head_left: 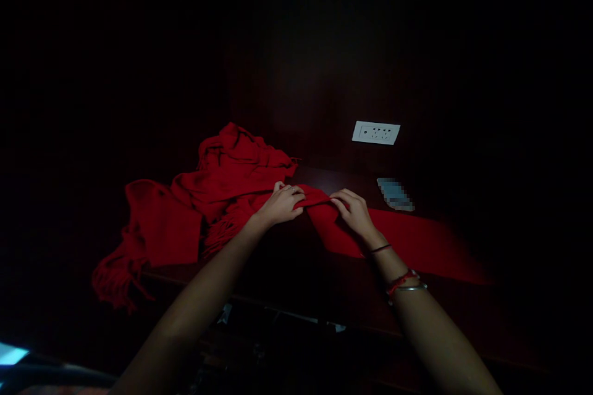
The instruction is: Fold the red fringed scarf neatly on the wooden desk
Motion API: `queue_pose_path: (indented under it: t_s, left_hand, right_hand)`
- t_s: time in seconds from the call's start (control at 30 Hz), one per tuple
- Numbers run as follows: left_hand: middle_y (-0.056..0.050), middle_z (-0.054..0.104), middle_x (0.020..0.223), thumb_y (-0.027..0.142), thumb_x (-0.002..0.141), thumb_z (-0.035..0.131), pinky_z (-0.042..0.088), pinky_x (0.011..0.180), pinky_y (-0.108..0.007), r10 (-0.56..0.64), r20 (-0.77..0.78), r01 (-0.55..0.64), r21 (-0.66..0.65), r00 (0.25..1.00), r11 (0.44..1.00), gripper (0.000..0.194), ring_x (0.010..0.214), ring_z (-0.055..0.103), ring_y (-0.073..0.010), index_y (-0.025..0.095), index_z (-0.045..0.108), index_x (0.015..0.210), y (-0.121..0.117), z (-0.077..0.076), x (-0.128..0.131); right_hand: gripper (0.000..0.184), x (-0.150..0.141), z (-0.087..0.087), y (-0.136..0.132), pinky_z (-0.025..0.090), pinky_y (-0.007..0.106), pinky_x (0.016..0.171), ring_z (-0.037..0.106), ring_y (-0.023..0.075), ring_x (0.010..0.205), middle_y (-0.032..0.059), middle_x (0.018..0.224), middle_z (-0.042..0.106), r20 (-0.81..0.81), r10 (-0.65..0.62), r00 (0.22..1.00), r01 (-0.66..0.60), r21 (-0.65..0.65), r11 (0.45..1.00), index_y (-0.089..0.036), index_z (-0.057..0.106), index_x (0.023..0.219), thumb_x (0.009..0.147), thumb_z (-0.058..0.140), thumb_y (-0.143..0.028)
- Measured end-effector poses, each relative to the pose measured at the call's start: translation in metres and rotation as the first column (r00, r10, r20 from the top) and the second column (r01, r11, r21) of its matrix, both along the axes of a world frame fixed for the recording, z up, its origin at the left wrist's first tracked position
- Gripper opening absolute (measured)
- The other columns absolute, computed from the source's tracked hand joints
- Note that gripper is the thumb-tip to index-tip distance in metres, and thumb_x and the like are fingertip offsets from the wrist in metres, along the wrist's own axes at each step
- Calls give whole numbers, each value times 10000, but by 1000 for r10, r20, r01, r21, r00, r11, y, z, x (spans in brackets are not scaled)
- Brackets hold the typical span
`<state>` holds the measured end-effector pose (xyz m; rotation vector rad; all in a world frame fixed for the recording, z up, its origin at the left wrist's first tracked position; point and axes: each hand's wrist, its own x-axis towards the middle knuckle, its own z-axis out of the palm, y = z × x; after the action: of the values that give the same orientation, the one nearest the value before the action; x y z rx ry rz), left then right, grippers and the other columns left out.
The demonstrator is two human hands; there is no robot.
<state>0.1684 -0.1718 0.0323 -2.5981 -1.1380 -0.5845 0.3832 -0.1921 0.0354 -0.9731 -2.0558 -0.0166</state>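
Note:
A long red scarf (412,241) with fringed ends lies across the dark tabletop, its right part spread flat and its left part heaped in loose folds. My left hand (285,202), a ring on one finger, is closed on the scarf's gathered edge near the middle. Just to its right, my right hand (352,207) pinches the same edge between thumb and fingers. Between both hands the cloth is narrow and bunched. Fringe hangs over the table's front edge at the left. Whether the heap is one scarf or more, I cannot tell.
A white socket panel (376,133) is set in the dark surface behind the table. A blurred bluish flat object (395,194) lies right of my right hand. Below the front edge (319,315) is a dark space with a few pale bits. Most surroundings are too dark to make out.

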Motion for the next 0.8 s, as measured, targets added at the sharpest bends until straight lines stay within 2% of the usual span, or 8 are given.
queue_pose_path:
  t_s: [0.13, 0.2, 0.27, 0.37, 0.47, 0.53, 0.67, 0.8]
  left_hand:
    - [-72, 449, 1230, 302, 728, 499, 189, 919, -506, -29, 19, 28, 52, 999, 998, 263, 1150, 316, -290, 199, 570, 959, -1, -1, 3]
    - [-61, 479, 1197, 287, 744, 482, 134, 952, -511, -62, 39, 61, 40, 997, 997, 237, 1155, 324, -267, 200, 559, 950, 0, -2, 4]
    - [-35, 562, 1050, 249, 765, 449, 121, 978, -481, -95, 69, 95, 6, 993, 995, 199, 1054, 432, -206, 198, 547, 930, 2, -3, 5]
    - [-9, 579, 888, 213, 768, 436, 213, 971, -396, -118, 113, 118, 12, 986, 993, 153, 896, 502, -150, 183, 541, 875, 3, -1, 3]
    - [-25, 559, 862, 200, 767, 446, 341, 864, -296, -114, 115, 105, 81, 987, 991, 125, 864, 494, -148, 164, 543, 836, 0, 8, 0]
    - [-36, 557, 880, 191, 777, 440, 358, 827, -274, -101, 58, 92, 138, 993, 986, 125, 860, 493, -149, 160, 546, 836, -5, 14, -2]
    - [-52, 567, 892, 167, 778, 433, 331, 854, -325, 46, -78, -26, 242, 996, 970, 144, 818, 520, -162, 164, 551, 860, -15, 20, -8]
    - [-71, 577, 868, 160, 754, 443, 281, 895, -391, 225, -73, -192, 310, 972, 931, 161, 796, 541, -190, 158, 556, 869, -19, 17, -15]
  right_hand:
    - [219, -2, 1, -2, 410, 258, 704, 540, 145, 750, 47, 789, 601, 8, 9, 1000, -9, -5, 1000, -173, 604, 804, 838, 400, -246]
    - [224, -4, 1, -3, 410, 255, 702, 541, 144, 748, 49, 785, 602, 10, 19, 1000, -19, -6, 1000, -170, 606, 804, 839, 397, -244]
    - [225, -4, 1, -4, 410, 255, 701, 542, 145, 749, 50, 784, 602, 8, 17, 1000, -17, -5, 1000, -170, 606, 806, 840, 397, -246]
    - [221, -4, 0, -2, 411, 258, 701, 543, 147, 752, 49, 789, 601, -8, -4, 1000, 4, 3, 1000, -172, 605, 809, 839, 401, -252]
    - [214, -3, -1, 0, 413, 257, 691, 544, 148, 743, 48, 780, 602, -17, -5, 1000, 5, 5, 1000, -172, 604, 798, 835, 410, -256]
    - [212, -2, -2, 1, 414, 257, 689, 544, 151, 740, 50, 775, 602, -22, -13, 1000, 14, 13, 1000, -172, 602, 791, 834, 412, -256]
    - [211, 0, -3, 2, 411, 260, 696, 543, 156, 741, 54, 772, 600, -50, -65, 997, 68, 47, 997, -167, 597, 793, 836, 405, -242]
    - [209, -2, -5, 3, 412, 254, 691, 543, 153, 734, 53, 770, 599, -38, -55, 998, 57, 54, 997, -165, 597, 794, 837, 401, -225]
